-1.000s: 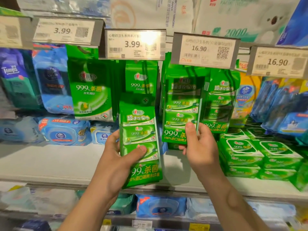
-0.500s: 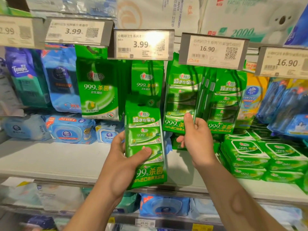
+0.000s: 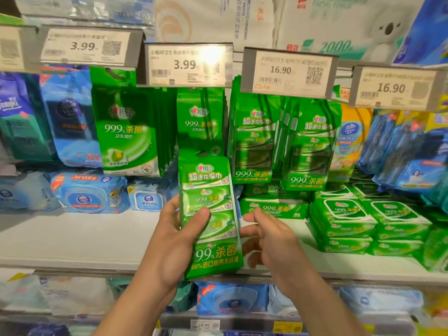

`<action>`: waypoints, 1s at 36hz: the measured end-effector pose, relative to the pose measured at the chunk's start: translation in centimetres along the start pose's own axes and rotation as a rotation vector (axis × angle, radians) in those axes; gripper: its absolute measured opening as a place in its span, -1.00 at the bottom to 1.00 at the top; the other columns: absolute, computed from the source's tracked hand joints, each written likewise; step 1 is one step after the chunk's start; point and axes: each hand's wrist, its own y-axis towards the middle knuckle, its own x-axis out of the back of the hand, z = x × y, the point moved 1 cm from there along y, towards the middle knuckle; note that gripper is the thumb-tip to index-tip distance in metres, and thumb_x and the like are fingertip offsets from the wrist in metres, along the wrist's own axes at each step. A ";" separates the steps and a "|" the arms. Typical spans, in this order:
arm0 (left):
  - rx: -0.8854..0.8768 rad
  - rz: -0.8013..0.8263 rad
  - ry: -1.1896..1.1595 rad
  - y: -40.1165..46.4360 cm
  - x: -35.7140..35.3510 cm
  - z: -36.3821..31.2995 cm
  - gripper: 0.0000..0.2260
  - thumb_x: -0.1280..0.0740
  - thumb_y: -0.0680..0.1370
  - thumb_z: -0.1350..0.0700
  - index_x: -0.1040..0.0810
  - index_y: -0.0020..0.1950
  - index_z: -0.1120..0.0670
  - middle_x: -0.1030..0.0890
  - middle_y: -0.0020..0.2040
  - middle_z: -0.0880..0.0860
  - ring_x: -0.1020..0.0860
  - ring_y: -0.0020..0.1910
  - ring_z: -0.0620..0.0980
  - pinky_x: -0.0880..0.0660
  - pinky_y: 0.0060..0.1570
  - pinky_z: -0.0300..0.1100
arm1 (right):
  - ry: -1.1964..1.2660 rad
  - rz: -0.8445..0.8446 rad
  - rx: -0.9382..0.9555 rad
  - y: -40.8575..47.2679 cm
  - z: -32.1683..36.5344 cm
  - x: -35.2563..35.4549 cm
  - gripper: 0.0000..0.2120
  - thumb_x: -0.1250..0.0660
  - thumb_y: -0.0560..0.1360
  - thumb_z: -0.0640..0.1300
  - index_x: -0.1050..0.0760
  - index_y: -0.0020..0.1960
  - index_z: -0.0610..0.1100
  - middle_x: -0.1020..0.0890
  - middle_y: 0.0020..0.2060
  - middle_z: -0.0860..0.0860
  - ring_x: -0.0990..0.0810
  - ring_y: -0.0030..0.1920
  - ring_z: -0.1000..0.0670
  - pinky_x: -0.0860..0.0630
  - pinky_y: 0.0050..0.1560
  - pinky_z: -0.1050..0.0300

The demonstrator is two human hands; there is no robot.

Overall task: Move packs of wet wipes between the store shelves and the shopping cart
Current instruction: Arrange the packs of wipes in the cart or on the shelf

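My left hand point(image 3: 177, 241) grips a tall green pack of wet wipes point(image 3: 213, 238), held upright in front of the shelf, thumb across its front. My right hand point(image 3: 269, 241) hovers just right of that pack with loosely spread fingers, holding nothing; whether it touches the pack's edge I cannot tell. Matching green packs point(image 3: 254, 146) hang on pegs under the 16.90 tag point(image 3: 288, 71), a second row point(image 3: 312, 151) beside them.
The white shelf board point(image 3: 84, 238) carries blue tub packs point(image 3: 89, 192) at left and stacked green flat packs point(image 3: 344, 224) at right. Smaller green packs point(image 3: 126, 132) hang at left. Blue packs point(image 3: 407, 156) hang at far right. A lower shelf holds more blue packs point(image 3: 232, 299).
My right hand let go of the hanging green packs and dropped down beside the pack in my left hand. The hanging packs stay on their pegs.
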 end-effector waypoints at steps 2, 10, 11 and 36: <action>0.001 0.015 -0.007 0.1 -0.4 0.2 -0.62 -0.38 0.52 0.14 -0.46 0.33 0.02 -0.73 0.10 0.02 -0.73 0.00 0.06 -0.66 -0.22 -0.06 | -0.017 0.016 0.004 -0.7 -0.3 0.1 -0.66 -0.17 0.67 0.09 -0.59 0.15 -0.12 -0.69 0.01 -0.24 -0.61 -0.26 -0.15 -0.46 -0.41 0.05; -0.005 0.124 0.036 0.0 -2.9 0.9 -0.78 -0.29 0.63 0.23 -0.47 0.17 -0.07 -0.73 0.03 -0.18 -0.70 -0.03 -0.22 -0.60 -0.09 -0.29 | -0.157 0.074 0.094 -2.9 -0.5 0.7 -0.78 -0.24 0.63 0.14 -0.56 0.07 0.02 -0.60 0.02 -0.14 -0.57 -0.14 -0.10 -0.58 -0.25 -0.03; -0.001 0.158 0.039 -0.1 -3.3 0.9 -0.77 -0.27 0.64 0.24 -0.45 0.10 -0.11 -0.72 -0.07 -0.26 -0.68 -0.12 -0.32 -0.57 -0.19 -0.39 | -0.164 0.078 0.100 -3.2 -0.6 0.6 -0.78 -0.28 0.60 0.17 -0.55 0.07 0.05 -0.62 0.02 -0.09 -0.56 -0.16 -0.09 -0.58 -0.25 -0.04; -0.087 0.380 -0.036 -0.7 -4.4 -0.3 -0.55 -0.46 0.42 0.21 -0.54 0.30 0.24 -0.68 0.16 0.26 -0.68 0.08 0.17 -0.62 -0.03 -0.15 | 0.004 0.065 0.468 -5.3 3.0 1.4 -0.71 -0.35 0.36 0.30 -0.61 -0.01 0.20 -0.69 -0.20 0.01 -0.59 -0.32 0.05 -0.47 -0.42 0.26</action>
